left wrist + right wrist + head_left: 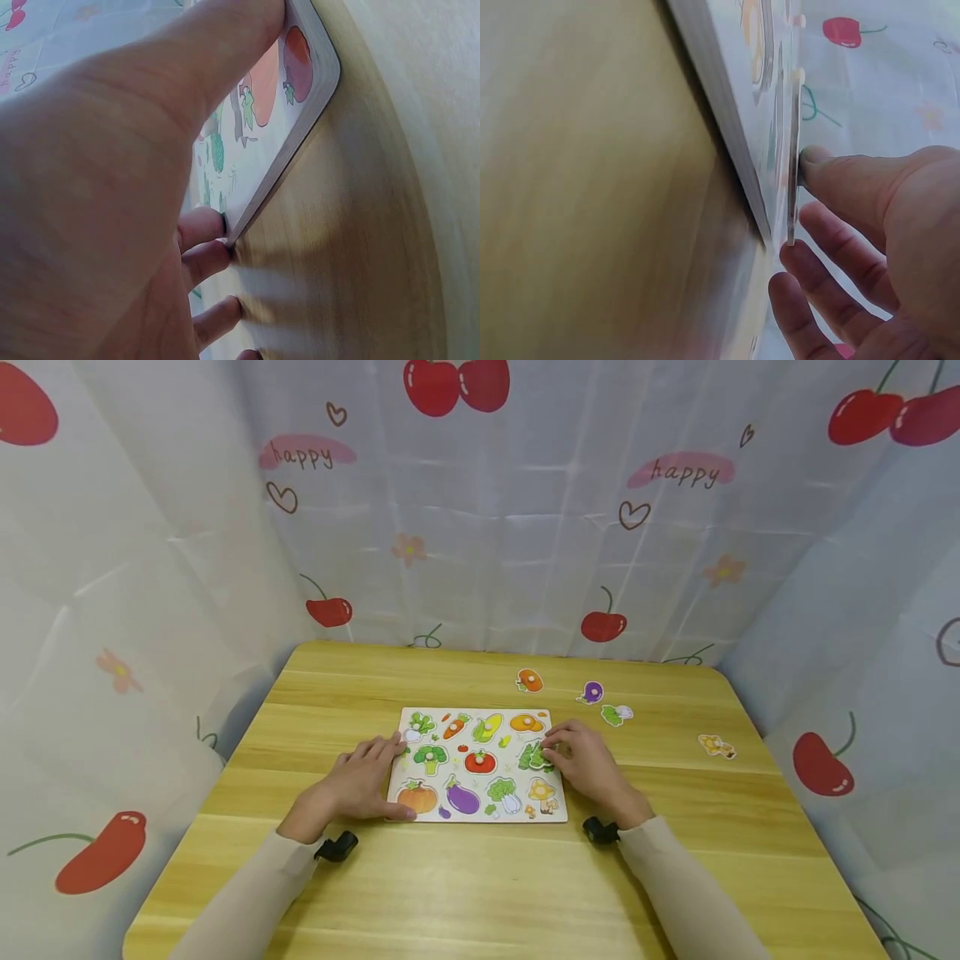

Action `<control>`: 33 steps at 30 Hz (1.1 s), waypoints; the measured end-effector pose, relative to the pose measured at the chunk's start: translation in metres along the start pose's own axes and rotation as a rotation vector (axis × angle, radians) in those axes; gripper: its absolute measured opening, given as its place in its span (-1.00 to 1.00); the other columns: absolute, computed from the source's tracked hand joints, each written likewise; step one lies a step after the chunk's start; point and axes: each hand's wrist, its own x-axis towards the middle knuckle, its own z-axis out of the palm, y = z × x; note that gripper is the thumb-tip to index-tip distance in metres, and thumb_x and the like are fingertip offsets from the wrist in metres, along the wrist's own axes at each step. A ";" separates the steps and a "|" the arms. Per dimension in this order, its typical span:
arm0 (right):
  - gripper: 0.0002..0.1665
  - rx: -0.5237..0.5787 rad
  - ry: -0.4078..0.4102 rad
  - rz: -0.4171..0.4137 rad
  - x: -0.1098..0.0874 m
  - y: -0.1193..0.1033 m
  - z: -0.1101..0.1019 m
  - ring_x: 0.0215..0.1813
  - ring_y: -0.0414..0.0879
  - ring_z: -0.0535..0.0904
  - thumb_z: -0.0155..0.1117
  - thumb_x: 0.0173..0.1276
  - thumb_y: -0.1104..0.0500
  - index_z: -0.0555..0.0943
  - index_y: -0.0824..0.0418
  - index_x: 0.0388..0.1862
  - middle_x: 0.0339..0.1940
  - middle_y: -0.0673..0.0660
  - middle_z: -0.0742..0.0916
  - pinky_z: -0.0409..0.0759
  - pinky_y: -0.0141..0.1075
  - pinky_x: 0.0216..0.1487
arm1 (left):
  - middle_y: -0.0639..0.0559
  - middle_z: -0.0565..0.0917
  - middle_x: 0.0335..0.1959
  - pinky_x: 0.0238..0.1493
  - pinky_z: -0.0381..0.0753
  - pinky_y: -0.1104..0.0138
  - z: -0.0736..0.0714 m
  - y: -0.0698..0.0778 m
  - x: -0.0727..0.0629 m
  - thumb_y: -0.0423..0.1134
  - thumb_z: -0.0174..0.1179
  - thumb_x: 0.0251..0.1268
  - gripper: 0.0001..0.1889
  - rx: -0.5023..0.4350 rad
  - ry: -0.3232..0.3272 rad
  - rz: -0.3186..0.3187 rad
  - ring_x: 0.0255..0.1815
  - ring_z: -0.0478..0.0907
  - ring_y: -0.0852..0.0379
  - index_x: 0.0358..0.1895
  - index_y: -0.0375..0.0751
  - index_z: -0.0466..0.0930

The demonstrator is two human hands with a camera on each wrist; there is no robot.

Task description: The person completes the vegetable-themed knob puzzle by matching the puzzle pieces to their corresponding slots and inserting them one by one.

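A white vegetable puzzle board (pixel 483 817) lies on the table, with knobbed pieces such as a tomato (pixel 481 762) and a carrot (pixel 454 726) in its upper rows. My left hand (pixel 358 785) rests at the board's left side, thumb along the near corner. In the left wrist view its fingers are spread past the board edge (pixel 300 142). At the right side, my right hand (pixel 588 764) pinches a green leafy vegetable piece (pixel 531 755). The right wrist view shows this thin piece (pixel 794 165) edge-on, close over the board, thumb on its upper face.
Beyond and right of the board lie loose pieces: a pumpkin (pixel 529 681), an eggplant (pixel 592 692), a bok choy (pixel 617 715) and a mushroom piece (pixel 717 746). A curtain (pixel 487 577) with printed cherries surrounds the wooden table (pixel 480 893) at the back and sides.
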 end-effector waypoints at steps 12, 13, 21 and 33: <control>-0.88 -0.006 -0.041 -0.010 0.008 -0.007 0.011 0.30 0.18 0.79 0.63 0.60 0.23 0.95 0.24 0.01 0.20 0.20 0.85 0.75 0.18 0.43 | -0.32 0.15 0.95 0.61 0.38 -0.52 -0.001 0.000 -0.001 0.56 0.58 0.26 0.42 -0.002 -0.009 -0.004 0.90 0.18 -0.50 0.94 -0.23 0.11; -0.88 -0.006 -0.045 -0.006 0.008 -0.008 0.012 0.29 0.18 0.79 0.63 0.60 0.23 0.95 0.23 0.01 0.20 0.19 0.85 0.74 0.18 0.42 | -0.32 0.15 0.95 0.60 0.38 -0.52 -0.001 0.000 -0.001 0.56 0.58 0.26 0.42 -0.003 -0.008 -0.003 0.90 0.18 -0.50 0.93 -0.23 0.11; -0.87 -0.005 -0.058 0.025 0.010 -0.012 0.013 0.28 0.16 0.76 0.63 0.61 0.20 0.95 0.21 0.03 0.18 0.18 0.84 0.73 0.17 0.42 | -0.32 0.17 0.94 0.60 0.38 -0.52 -0.001 0.000 -0.001 0.56 0.58 0.25 0.42 -0.002 -0.007 0.000 0.89 0.18 -0.50 0.93 -0.24 0.11; -0.90 -0.002 -0.083 0.036 0.013 -0.015 0.014 0.29 0.17 0.75 0.62 0.61 0.20 0.95 0.20 -0.01 0.18 0.18 0.84 0.71 0.21 0.49 | -0.33 0.17 0.94 0.59 0.40 -0.51 -0.001 0.001 -0.001 0.55 0.59 0.25 0.40 0.004 -0.008 0.005 0.88 0.20 -0.50 0.92 -0.23 0.14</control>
